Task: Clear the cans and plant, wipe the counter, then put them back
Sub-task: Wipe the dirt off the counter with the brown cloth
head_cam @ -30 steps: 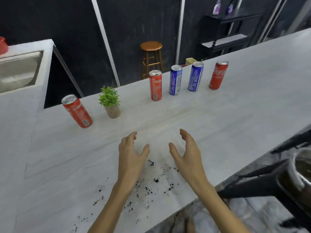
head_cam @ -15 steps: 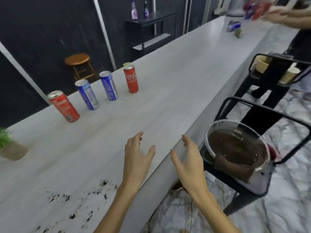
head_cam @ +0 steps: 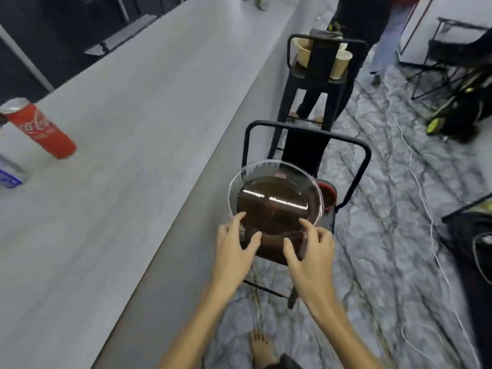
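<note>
The view has swung right, off the spill. A red cola can (head_cam: 40, 129) stands on the pale grey counter (head_cam: 138, 134) at the far left, with the edge of a blue can (head_cam: 9, 174) below it. The plant is out of view. A clear glass bowl (head_cam: 275, 195) holding dark brown water sits on a black stool (head_cam: 306, 145) beside the counter. My left hand (head_cam: 234, 249) and my right hand (head_cam: 311, 251) reach over the bowl's near rim, fingers spread, fingertips at or just touching the glass. Neither hand holds anything.
A second black stool (head_cam: 324, 62) with paper cups (head_cam: 342, 63) stands farther back, a person's legs behind it. White cables (head_cam: 415, 166) run across the marbled floor. Black folding frames and bags lie at the right. My bare foot (head_cam: 262, 347) is below.
My head has turned right, so the soil specks, plant and most cans have left the view. Both hands have moved from over the counter's edge to the glass bowl's rim.
</note>
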`<state>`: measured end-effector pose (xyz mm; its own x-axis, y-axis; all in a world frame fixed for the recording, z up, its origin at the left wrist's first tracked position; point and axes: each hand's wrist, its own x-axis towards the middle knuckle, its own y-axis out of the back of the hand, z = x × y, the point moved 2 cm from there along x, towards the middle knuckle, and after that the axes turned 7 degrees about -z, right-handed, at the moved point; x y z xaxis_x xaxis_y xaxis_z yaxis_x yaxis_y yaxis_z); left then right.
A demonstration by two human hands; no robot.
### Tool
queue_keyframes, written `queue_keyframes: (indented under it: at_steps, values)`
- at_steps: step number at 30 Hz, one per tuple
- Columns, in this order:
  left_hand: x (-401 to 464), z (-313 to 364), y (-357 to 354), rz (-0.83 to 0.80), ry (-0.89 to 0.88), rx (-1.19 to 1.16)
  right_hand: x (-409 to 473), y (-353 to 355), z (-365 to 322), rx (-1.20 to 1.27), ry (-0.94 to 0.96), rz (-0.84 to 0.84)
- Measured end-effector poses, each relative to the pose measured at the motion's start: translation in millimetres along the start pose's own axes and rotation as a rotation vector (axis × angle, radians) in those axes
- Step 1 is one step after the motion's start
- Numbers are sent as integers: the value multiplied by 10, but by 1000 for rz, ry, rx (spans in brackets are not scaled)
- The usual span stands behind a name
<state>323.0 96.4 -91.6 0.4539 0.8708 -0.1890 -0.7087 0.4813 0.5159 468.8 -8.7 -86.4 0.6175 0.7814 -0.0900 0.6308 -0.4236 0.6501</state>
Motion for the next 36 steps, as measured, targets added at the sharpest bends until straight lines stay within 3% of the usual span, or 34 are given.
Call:
queue_keyframes:
  at_steps: [4, 9, 16, 23, 36]
  values:
    - [38, -147, -267, -78, 101, -15, 2, -46, 304, 18, -92, -92]
    - [112, -267, -305, -64, 82, -76, 87, -129, 380, 160, -85, -229]
    - [115, -333, -257, -32, 78, -216, 101, -129, 362, 246, -42, -109]
    - [-97, -279, -98, 59, 31, -284, 61, -73, 254, 225, 82, -167]
    - [-1009, -429, 865, 337, 39, -341, -282, -348, -672, 301, 263, -498]
